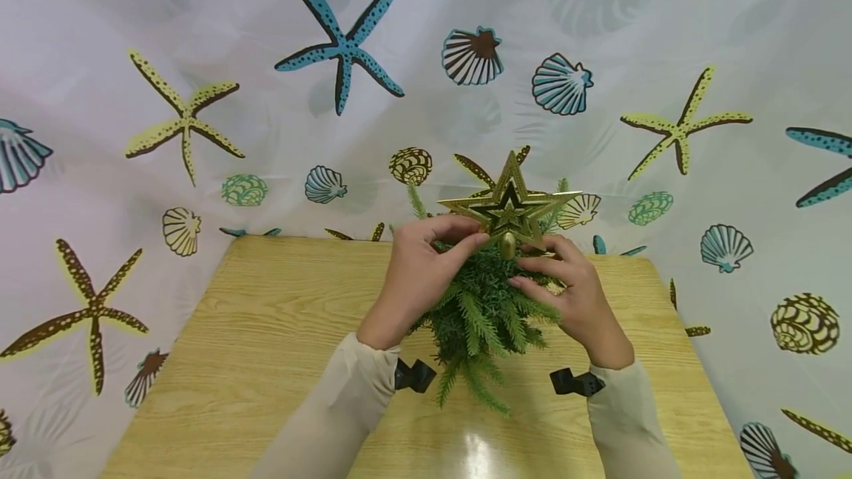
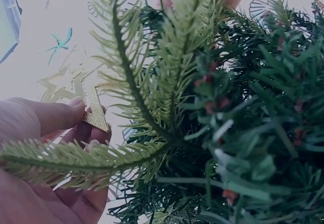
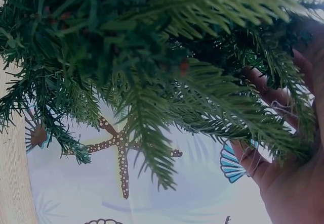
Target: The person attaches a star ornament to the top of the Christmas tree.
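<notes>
A gold star tree topper [image 1: 511, 205] with smaller stars nested inside stands over the top of a small green artificial Christmas tree [image 1: 489, 309]. My left hand [image 1: 426, 261] pinches the star's lower left point between thumb and fingers. In the left wrist view, the thumb [image 2: 66, 114] presses on the glittery gold point [image 2: 95, 120]. Under the star, its short gold socket [image 1: 508, 245] meets the dark foliage. My right hand [image 1: 575, 290] holds the treetop, fingers curved round the greenery just below the star. Branches [image 3: 212, 92] partly cover those fingers in the right wrist view.
The tree stands on a light wooden table [image 1: 279, 338]. Behind it hangs a white cloth [image 1: 413, 117] printed with starfish and shells. Lighter green sprigs [image 1: 479, 324] stick out from the tree. A black strap [image 1: 414, 375] sits at each cuff.
</notes>
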Action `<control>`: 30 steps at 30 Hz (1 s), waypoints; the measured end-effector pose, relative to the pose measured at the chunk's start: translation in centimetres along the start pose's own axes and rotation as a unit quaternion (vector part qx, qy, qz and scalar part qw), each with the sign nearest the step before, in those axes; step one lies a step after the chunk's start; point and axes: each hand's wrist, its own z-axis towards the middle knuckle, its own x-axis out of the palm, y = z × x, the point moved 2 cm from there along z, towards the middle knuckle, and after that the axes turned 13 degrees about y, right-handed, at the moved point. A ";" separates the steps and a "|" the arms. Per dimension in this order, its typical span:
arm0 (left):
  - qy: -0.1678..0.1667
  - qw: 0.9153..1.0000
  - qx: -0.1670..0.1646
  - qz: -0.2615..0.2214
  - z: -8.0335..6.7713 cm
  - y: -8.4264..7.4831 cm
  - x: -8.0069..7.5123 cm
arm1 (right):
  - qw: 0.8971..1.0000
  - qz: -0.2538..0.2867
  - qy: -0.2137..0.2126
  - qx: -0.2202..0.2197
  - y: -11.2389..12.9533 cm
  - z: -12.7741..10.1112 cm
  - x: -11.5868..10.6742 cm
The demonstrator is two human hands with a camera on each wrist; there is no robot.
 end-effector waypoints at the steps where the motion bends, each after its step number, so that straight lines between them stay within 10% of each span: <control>1: 0.001 1.000 0.000 0.004 0.0 0.0 0.1 | 1.000 0.000 -0.001 -0.002 0.0 0.0 0.0; 30: -0.011 0.985 0.054 0.162 -0.4 -0.2 0.8 | 0.999 -0.031 -0.002 -0.015 -0.2 -0.1 0.1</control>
